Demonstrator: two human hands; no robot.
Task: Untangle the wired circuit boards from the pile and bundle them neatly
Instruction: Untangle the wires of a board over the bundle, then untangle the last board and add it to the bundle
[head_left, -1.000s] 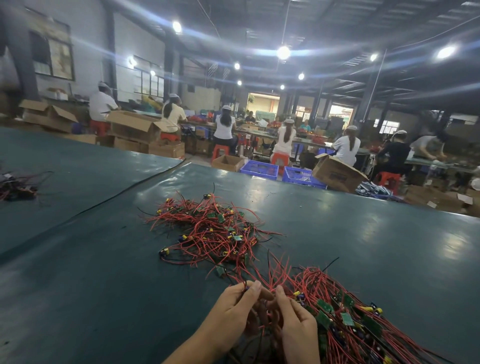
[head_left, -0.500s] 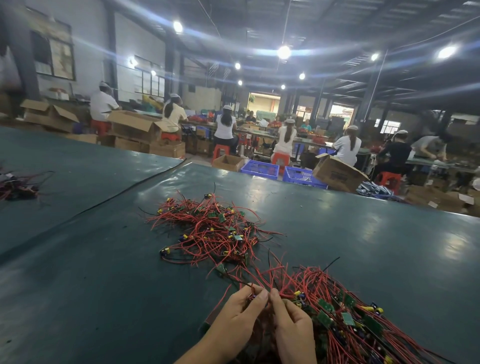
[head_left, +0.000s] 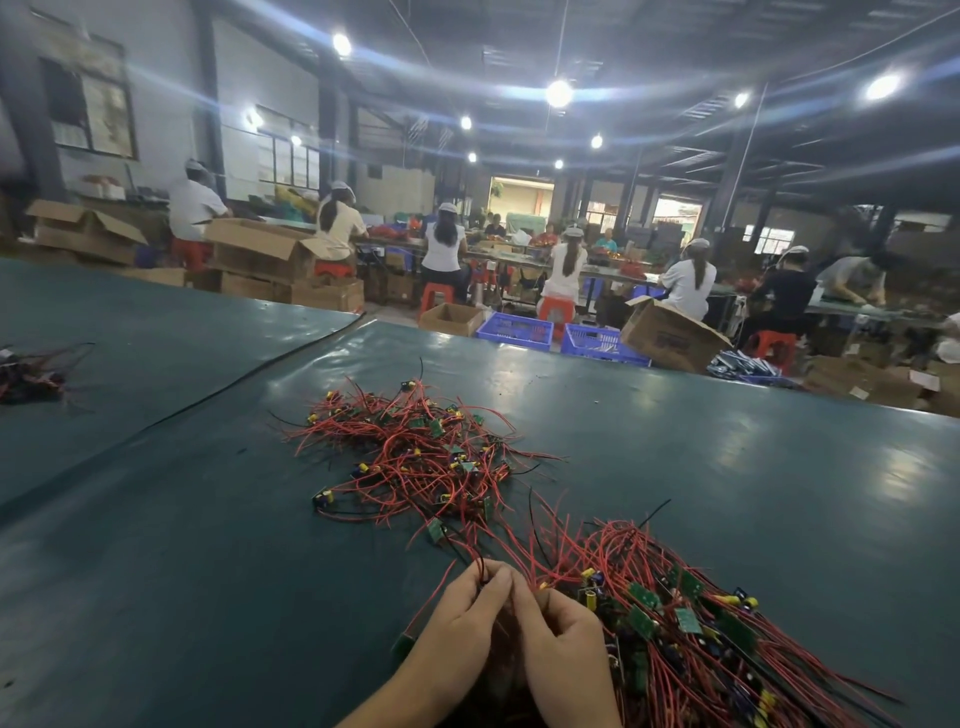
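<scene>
Wired circuit boards (head_left: 675, 613) lie in a big messy bunch on the near right of the green table (head_left: 156, 571). The bunch is full of red wires and little green boards. My two hands are at the near left edge of this bunch, very close together.

My left hand (head_left: 462, 618) has its fingers curled, and its fingertips pinch a thin wire that sticks up from the bunch. My right hand (head_left: 566, 639) is curled too, with its fingers closed on red wires just beside my left fingertips. Neither hand is spread wide. Both are closed tight on wires. A red wire runs down past my left hand to a small green board on its left side.

A second pile (head_left: 415, 457) of the same wired circuit boards sits farther away, in the middle of the table. Some long red wires reach from it toward my hands.

Far to the left is a small dark tangle (head_left: 31, 371). Past the far edge of the table are blue crates (head_left: 514, 330), brown boxes (head_left: 670, 335) and people (head_left: 441, 244) sitting on red stools (head_left: 556, 309).
</scene>
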